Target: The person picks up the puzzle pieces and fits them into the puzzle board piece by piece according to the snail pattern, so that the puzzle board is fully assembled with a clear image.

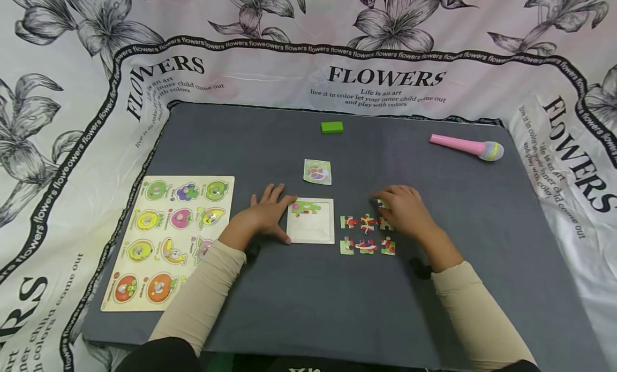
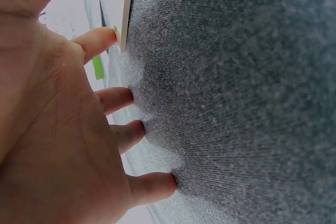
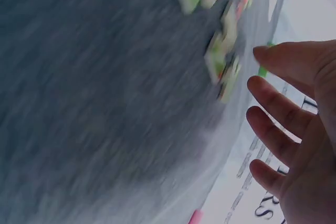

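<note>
A small white puzzle tray [image 1: 310, 230] lies mid-table, with joined green and pink jigsaw pieces [image 1: 306, 206] in its upper left. At its left side my left hand [image 1: 262, 215] spreads its fingers; one fingertip touches the tray's edge [image 2: 126, 19] and the others press on the grey cloth. Several loose jigsaw pieces [image 1: 366, 247] lie right of the tray in rough rows. My right hand [image 1: 407, 210] is over the far right of them, partly covering a green piece [image 1: 383, 203]. In the right wrist view its fingers [image 3: 273, 132] are apart and slightly bent, holding nothing.
Beyond the tray is a small picture card [image 1: 317, 172], with a green block [image 1: 331, 127] farther back. A pink toy microphone [image 1: 463, 146] lies at the back right. A fruit peg board [image 1: 188, 200] occupies the left side, partly under my left forearm.
</note>
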Demonstrator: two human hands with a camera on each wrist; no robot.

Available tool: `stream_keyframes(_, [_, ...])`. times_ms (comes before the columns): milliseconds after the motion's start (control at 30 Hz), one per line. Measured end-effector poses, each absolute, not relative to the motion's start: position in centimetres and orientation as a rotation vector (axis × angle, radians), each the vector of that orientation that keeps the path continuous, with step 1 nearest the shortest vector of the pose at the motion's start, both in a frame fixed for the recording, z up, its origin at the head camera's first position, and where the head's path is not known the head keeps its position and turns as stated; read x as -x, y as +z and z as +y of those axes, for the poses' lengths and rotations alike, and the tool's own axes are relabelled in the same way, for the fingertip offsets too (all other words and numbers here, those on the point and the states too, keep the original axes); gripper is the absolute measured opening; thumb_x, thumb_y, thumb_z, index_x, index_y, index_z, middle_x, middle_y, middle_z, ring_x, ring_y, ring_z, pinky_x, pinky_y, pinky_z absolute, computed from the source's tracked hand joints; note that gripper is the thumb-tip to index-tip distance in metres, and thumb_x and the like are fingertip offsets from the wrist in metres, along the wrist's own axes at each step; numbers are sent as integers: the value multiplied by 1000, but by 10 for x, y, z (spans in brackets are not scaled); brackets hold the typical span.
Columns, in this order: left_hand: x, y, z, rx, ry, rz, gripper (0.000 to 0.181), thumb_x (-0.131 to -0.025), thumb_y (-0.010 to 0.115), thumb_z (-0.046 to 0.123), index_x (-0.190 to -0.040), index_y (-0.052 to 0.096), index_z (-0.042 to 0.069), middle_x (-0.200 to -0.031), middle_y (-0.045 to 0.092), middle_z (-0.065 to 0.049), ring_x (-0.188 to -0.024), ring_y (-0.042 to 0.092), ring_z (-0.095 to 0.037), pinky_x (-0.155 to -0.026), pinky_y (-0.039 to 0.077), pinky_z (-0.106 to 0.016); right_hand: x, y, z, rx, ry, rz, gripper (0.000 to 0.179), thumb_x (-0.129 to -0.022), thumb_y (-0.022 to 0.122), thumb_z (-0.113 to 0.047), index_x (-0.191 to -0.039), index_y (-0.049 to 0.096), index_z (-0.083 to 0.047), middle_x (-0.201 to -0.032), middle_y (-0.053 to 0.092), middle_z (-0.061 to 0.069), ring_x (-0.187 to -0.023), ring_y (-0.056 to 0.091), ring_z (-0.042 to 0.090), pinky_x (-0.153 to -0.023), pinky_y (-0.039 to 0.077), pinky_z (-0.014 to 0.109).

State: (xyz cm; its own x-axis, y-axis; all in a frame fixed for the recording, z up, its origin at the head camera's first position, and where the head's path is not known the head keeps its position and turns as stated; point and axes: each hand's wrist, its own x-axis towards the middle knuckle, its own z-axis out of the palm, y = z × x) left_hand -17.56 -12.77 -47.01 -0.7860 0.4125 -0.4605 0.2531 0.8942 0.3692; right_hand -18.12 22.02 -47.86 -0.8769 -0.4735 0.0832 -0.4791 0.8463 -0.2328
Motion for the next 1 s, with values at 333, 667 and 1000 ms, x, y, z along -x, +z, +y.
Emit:
stream_keyframes(333, [176,-471,-130,-482,389,2523,111,-66,88,47,-154,24,24,-163,-2,-16,-148,-9,-39,-110,7,-71,179,-484,236,-777,350,-2954,28,-86,66,-1,-113,71,-6,-114,66,15,-110,56,39,-96,37,60])
stream_keyframes(667, [175,-472,-128,-485,396,2521,111,-66,87,47,-154,25,24,-163,-2,-16,-148,-9,-38,-110,7,-70,182,-484,238,-735,371,-2991,26,-85,69,0,-111,73,-6,-114,66,16,-110,56,40,-97,37,61])
stream_keyframes(1000, [175,-472,-129,-475,395,2521,112,-65,88,47,-155,24,26,-163,-3,-14,-149,-10,-36,-111,6,-70,184,-478,226,-772,357,-2982,26,-86,69,-3,-110,74,-9,-113,68,13,-110,57,37,-97,37,60])
